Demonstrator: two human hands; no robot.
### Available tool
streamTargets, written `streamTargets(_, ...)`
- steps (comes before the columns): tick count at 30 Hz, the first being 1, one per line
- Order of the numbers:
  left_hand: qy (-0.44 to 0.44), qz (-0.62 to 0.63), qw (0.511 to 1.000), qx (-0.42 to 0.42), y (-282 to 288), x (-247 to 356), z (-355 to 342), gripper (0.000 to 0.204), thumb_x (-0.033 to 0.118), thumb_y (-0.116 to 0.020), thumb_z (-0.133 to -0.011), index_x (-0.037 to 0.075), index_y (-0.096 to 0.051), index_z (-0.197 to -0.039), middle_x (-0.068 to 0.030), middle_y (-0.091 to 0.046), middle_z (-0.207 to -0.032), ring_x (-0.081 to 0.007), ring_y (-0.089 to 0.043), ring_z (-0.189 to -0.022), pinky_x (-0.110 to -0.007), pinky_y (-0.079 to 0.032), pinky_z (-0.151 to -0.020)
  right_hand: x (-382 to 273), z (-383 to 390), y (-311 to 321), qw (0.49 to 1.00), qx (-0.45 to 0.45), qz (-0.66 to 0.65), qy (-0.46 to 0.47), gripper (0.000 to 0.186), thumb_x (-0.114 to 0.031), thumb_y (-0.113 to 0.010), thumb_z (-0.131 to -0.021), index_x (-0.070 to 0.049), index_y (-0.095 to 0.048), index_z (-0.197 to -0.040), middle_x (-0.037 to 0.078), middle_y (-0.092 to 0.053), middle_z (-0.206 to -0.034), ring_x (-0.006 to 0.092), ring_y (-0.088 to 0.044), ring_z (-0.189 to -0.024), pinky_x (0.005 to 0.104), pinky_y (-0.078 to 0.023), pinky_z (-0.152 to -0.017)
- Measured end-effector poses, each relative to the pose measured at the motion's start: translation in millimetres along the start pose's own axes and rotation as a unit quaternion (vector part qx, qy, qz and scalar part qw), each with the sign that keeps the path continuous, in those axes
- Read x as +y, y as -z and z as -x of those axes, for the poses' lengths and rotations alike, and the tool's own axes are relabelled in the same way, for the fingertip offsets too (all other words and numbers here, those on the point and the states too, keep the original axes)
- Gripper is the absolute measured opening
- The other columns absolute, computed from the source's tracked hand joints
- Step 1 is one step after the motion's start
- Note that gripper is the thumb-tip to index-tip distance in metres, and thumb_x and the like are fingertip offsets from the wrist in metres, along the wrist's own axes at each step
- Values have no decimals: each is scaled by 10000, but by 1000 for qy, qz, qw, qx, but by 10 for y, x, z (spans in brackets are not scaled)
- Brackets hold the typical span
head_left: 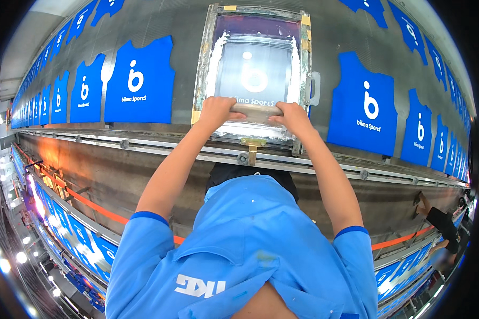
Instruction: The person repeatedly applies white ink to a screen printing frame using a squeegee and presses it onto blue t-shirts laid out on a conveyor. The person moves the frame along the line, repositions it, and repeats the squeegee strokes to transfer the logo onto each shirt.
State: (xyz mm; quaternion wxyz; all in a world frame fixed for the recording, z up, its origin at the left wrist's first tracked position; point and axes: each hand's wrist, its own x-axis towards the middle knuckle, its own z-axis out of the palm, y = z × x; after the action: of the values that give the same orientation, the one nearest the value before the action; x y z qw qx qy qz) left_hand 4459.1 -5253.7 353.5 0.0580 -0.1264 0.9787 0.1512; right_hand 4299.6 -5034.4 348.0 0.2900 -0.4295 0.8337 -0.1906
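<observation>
A screen-printing frame [200, 69] lies on the long grey table, its mesh showing a white logo and its inner edges smeared with white ink. Across the near part of the mesh rests a squeegee [256, 113], gripped from both ends. My left hand [218, 112] is closed round its left end, thumb pointing inward. At the right end my right hand [294, 118] is closed in the same way. The squeegee's lower edge and whatever lies under the mesh are hidden.
Blue printed fabric panels [139, 82] lie in a row to the left, and another blue panel [363, 106] lies just right of the frame. A metal rail [197, 153] runs along the table's near edge. Another person [443, 228] is at the far right.
</observation>
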Motion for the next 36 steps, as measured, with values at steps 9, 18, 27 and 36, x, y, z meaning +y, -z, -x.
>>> streamTargets(9, 44, 145, 953, -261, 109, -486, -875, 800, 698, -830, -583, 16, -749, -992, -158, -733, -873, -311, -700, -849, -402, -528, -766, 31, -672, 635, 960, -245, -98, -93, 494, -425, -776, -848, -22, -703, -1124, 101, -716, -902, 193, -643, -743, 303, -514, -701)
streamTargets(18, -39, 76, 996, -4, 862, -666, -2208, 410, 449, -806, -754, 162, -740, -1040, -94, -734, -959, -309, -683, -945, -422, -525, -810, 1170, -560, 540, 903, 348, -166, -191, 315, -290, -685, -934, -85, -670, -1172, 88, -659, -796, 218, -631, -737, 364, -506, -704)
streamTargets(27, -9, 76, 989, -125, 832, -447, -2010, 472, 181, -755, -780, 276, -697, -1239, -39, -733, -1106, -274, -671, -1049, -396, -521, -912, 1001, -613, 456, 832, 272, -443, -194, 312, -266, -667, -970, -82, -620, -1218, -5, -552, -681, 71, -504, -557, 262, -381, -471)
streamTargets(36, 6, 150, 988, -33, 133, 156, 299, 571, 62, -667, -764, 313, -667, -1277, -59, -706, -1188, -287, -675, -1059, -398, -534, -902, 799, -596, 633, 819, 332, -451, -126, 329, -225, -665, -972, -45, -601, -1240, -31, -491, -640, 69, -427, -500, 243, -326, -425)
